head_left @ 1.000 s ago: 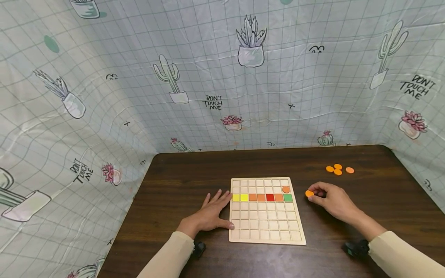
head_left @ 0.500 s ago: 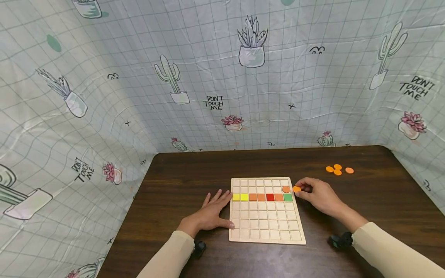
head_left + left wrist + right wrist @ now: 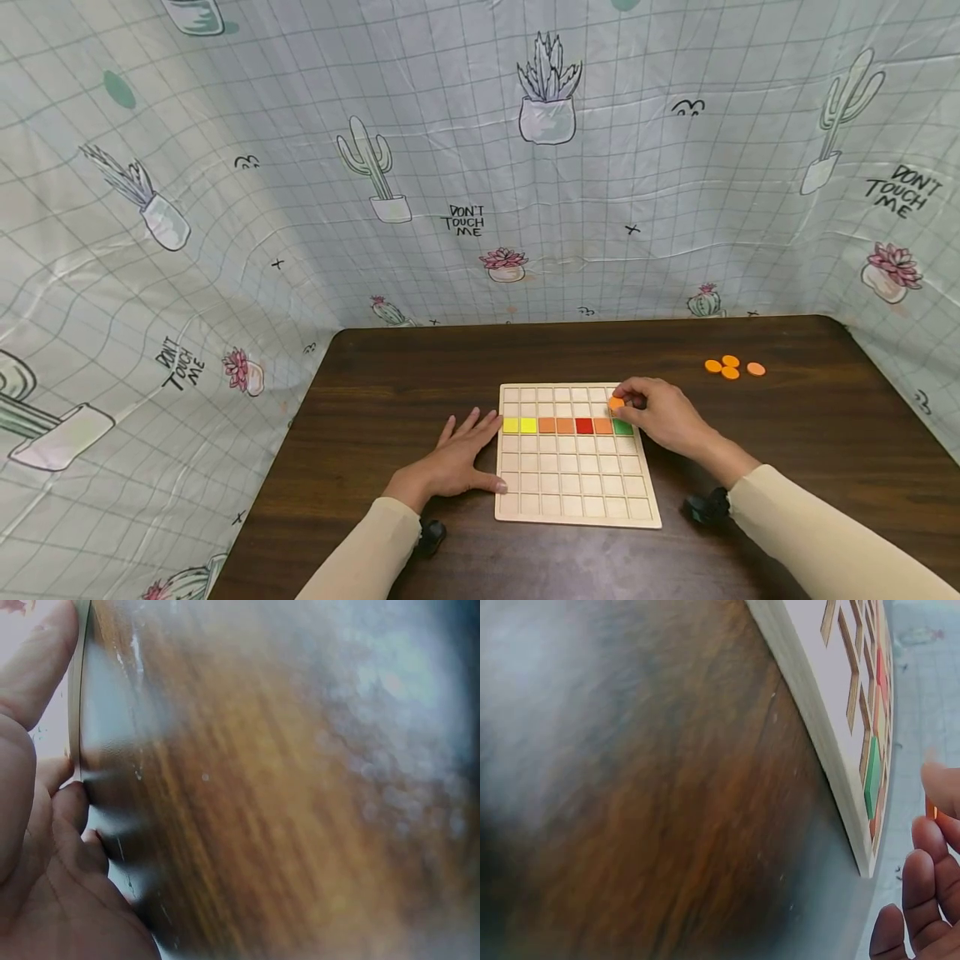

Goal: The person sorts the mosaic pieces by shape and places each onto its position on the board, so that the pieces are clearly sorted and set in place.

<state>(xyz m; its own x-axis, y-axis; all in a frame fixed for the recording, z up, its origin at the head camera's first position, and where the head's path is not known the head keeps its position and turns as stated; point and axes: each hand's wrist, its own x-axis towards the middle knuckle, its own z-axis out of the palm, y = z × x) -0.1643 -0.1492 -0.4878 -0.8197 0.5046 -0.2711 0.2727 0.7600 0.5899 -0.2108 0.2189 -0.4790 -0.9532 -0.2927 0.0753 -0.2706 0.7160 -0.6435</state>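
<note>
A pale wooden grid board (image 3: 572, 485) lies on the dark table, a row of coloured square tiles across it: yellow, orange, red and a green tile (image 3: 622, 427) at the right end. My left hand (image 3: 450, 467) is spread flat, with fingertips and thumb at the board's left edge; the left wrist view shows the thumb (image 3: 41, 664) against that edge. My right hand (image 3: 667, 419) pinches an orange disc (image 3: 616, 403) between thumb and fingers, over the board's upper right squares. In the right wrist view only a sliver of the orange disc (image 3: 931, 808) shows. The squares beneath are partly hidden.
Several orange discs (image 3: 730, 362) lie at the back right of the dark wooden table (image 3: 405, 367), one (image 3: 756, 369) a little apart from the others. A printed curtain (image 3: 420, 125) hangs behind the table and along both sides.
My right hand has moved left with the orange disc, from the table beside the board to over its upper right. The orange disc lying there earlier is now hidden. The left hand has stayed put.
</note>
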